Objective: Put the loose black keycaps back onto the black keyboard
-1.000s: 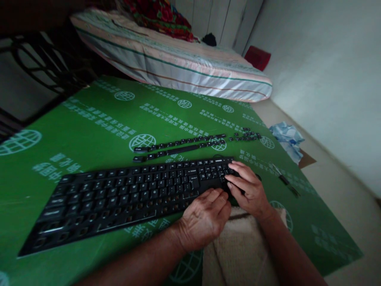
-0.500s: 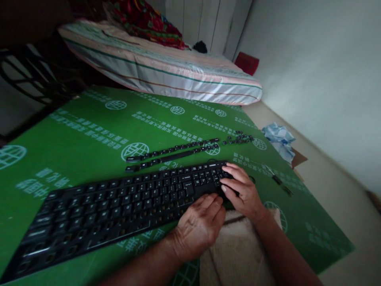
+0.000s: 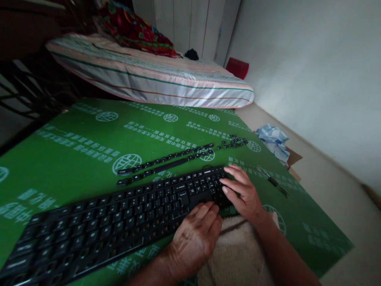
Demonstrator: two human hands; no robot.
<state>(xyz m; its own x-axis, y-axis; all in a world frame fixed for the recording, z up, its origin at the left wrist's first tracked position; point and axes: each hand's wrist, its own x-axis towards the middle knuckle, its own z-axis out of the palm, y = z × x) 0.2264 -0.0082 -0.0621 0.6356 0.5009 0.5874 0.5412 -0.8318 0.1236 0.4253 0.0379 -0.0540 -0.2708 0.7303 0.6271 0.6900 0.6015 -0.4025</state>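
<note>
A black computer keyboard [image 3: 127, 214] lies slantwise on a green printed board, with bare sockets along its near rows where keycaps are off. My left hand [image 3: 198, 228] rests on its near edge towards the right end. The fingers are closed together there, and their tips are partly hidden. At the keyboard's right end, my right hand [image 3: 242, 192] has thumb and fingers apart, the fingertips by the number keys. Behind the keyboard, loose keycaps [image 3: 162, 160] lie in two rows, one including a long space bar [image 3: 169, 166]. More small keycaps [image 3: 235, 141] are scattered beyond.
A thin dark-handled tool [image 3: 276, 184] lies on the green board [image 3: 315, 234] to the right. Brown cloth [image 3: 238, 254] is below my hands. Farther off are a striped mattress [image 3: 166, 85], a crumpled blue-white bag [image 3: 272, 137] and a wall [image 3: 312, 79].
The view has shifted, so the keyboard and board sit slightly lower and further left. My right fingers have spread and shifted slightly off the keyboard's right end. My left hand stays on the near edge.
</note>
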